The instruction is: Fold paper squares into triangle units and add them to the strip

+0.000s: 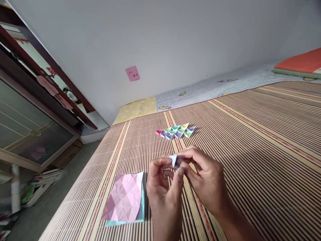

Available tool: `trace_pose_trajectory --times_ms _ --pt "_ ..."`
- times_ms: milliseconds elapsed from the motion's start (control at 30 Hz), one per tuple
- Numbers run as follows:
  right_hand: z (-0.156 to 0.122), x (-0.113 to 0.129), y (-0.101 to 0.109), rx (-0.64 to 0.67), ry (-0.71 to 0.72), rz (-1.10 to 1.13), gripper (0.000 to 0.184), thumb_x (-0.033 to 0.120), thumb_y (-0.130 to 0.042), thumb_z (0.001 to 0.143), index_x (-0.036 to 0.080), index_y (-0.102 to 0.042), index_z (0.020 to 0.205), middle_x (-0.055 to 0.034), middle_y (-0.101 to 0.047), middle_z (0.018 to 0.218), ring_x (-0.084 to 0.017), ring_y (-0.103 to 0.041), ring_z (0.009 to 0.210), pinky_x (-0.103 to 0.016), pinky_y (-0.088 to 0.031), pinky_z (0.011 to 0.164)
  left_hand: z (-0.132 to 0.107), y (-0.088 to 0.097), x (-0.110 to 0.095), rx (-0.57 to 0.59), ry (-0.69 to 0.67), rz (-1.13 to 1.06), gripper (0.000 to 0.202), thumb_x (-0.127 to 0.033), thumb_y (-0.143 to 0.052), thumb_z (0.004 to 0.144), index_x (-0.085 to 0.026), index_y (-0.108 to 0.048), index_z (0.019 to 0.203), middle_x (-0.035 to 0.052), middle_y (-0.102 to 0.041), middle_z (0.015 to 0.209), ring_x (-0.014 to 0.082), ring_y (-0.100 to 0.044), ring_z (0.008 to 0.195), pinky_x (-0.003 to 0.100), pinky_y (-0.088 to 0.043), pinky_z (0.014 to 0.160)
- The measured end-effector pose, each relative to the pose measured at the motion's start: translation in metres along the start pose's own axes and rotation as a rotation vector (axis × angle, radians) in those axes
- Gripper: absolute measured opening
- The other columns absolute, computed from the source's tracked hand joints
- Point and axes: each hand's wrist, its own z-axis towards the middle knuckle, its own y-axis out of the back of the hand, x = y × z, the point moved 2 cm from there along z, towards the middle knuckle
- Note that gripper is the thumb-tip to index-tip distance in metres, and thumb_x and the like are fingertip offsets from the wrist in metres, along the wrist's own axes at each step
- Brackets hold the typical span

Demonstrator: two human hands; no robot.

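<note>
Folded paper [173, 160]: small and pale blue, at about five o'clock from the middle of the view, held over the striped mat [250, 150]
Left hand [162, 195]: forefinger and thumb pinching the piece from its nine o'clock side
Right hand [208, 175]: thumb and fingertips pinching it from three o'clock
Creases: could bend or spring loose, I judge, if the two pinches pull unevenly or press too hard
Fingertips: cover much of the piece, so a crooked fold might go unnoticed
Coloured pieces [170, 136]: clustered close together on the mat at twelve o'clock from the hands; a careless forward reach might knock them apart
Pink sheet [124, 199]: creased, lying on blue-green paper [142, 201] at eight o'clock; the nearby left wrist could nudge it if it swung outward
Wall: pink note [132, 73] stuck on it at eleven o'clock
Red-orange cloth [301, 60]: well apart, at two o'clock
</note>
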Motion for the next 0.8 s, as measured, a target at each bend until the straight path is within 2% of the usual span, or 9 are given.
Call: trace_pose_trajectory --times_ms 133,267,433,533,700,800 --pt "0.000 0.000 -0.001 0.022 -0.021 0.025 0.014 0.011 -0.059 0.095 0.022 -0.069 0.092 -0.0018 -0.068 0.085 -0.016 -0.068 0.078 -0.029 -0.056 0.068 0.001 0.001 0.001 -0.016 0.033 0.036 0.011 -0.032 -0.069 0.093 -0.023 -0.063 0.096 0.0037 -0.069 0.096 0.0193 -0.068 0.092 0.029 -0.055 0.083" --pt "0.000 -0.003 -0.003 0.103 -0.092 0.153 0.017 0.016 -0.062 0.097 0.025 -0.072 0.108 -0.0034 -0.069 0.100 -0.017 -0.070 0.091 -0.031 -0.059 0.077 0.003 0.004 0.002 -0.069 0.019 0.000 0.006 -0.027 -0.070 0.092 -0.023 -0.065 0.093 0.0031 -0.071 0.090 0.0186 -0.069 0.087 0.026 -0.054 0.076" --pt "0.001 -0.006 -0.001 0.250 -0.149 0.374 0.024 0.011 -0.059 0.095 0.028 -0.076 0.101 -0.0032 -0.065 0.112 -0.017 -0.069 0.105 -0.031 -0.059 0.089 0.003 0.008 0.001 -0.091 0.010 0.019 0.004 -0.025 -0.071 0.090 -0.023 -0.068 0.090 0.0025 -0.070 0.088 0.0177 -0.068 0.084 0.025 -0.054 0.075" --pt "0.002 -0.007 0.000 0.298 -0.175 0.430 0.020 0.014 -0.064 0.093 0.027 -0.076 0.102 -0.0038 -0.065 0.113 -0.018 -0.068 0.106 -0.033 -0.059 0.092 0.003 0.011 0.002 -0.124 -0.027 0.017 0.003 -0.024 -0.072 0.090 -0.023 -0.068 0.089 0.0021 -0.069 0.088 0.0169 -0.067 0.084 0.025 -0.054 0.076" --pt "0.002 -0.005 0.001 0.254 -0.035 0.203 0.021 0.011 -0.066 0.093 0.027 -0.075 0.103 -0.0047 -0.068 0.109 -0.021 -0.068 0.106 -0.037 -0.059 0.093 0.002 0.013 0.003 -0.201 -0.108 0.046 0.004 -0.020 -0.071 0.090 -0.024 -0.069 0.090 0.0006 -0.068 0.087 0.0140 -0.063 0.077 0.023 -0.054 0.071" --pt "0.001 -0.006 -0.001 0.186 0.011 0.143 0.024 0.009 -0.060 0.095 0.026 -0.074 0.103 -0.0037 -0.069 0.102 -0.019 -0.070 0.099 -0.034 -0.060 0.085 0.003 0.011 0.005 -0.198 -0.071 0.045 0.006 -0.021 -0.072 0.090 -0.024 -0.070 0.094 0.0012 -0.069 0.089 0.0131 -0.063 0.074 0.022 -0.055 0.070"
